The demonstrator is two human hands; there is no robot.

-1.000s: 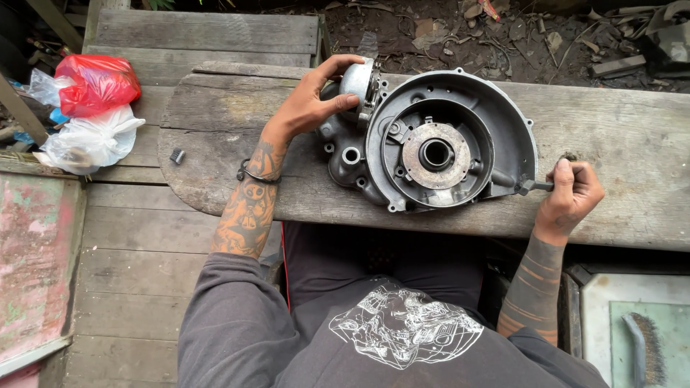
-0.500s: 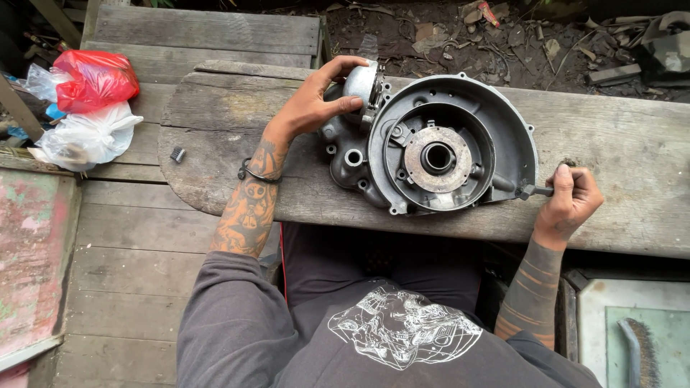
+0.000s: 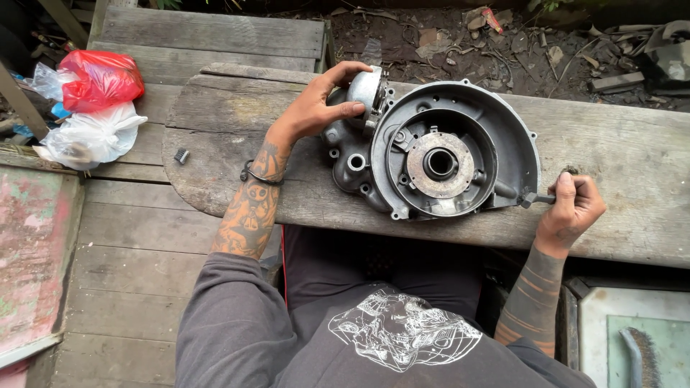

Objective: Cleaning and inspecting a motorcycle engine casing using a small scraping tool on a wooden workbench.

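Engine casing (image 3: 445, 158) rests on wooden plank (image 3: 632, 144). Left hand (image 3: 316, 108) grips the casing's left end. Right hand (image 3: 571, 208) is closed around tool (image 3: 535, 199) seated at the casing's lower right rim.

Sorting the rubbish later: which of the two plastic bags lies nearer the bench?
The white bag, below the red bag; its edge reaches closest to the bench.

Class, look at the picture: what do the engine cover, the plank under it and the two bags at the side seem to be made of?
Engine cover: likely cast metal, dull grey, ribbed, with bolt holes.
Plank: weathered bare wood, grain and cracks showing.
Red bag and white bag: thin plastic film, crinkled and glossy.
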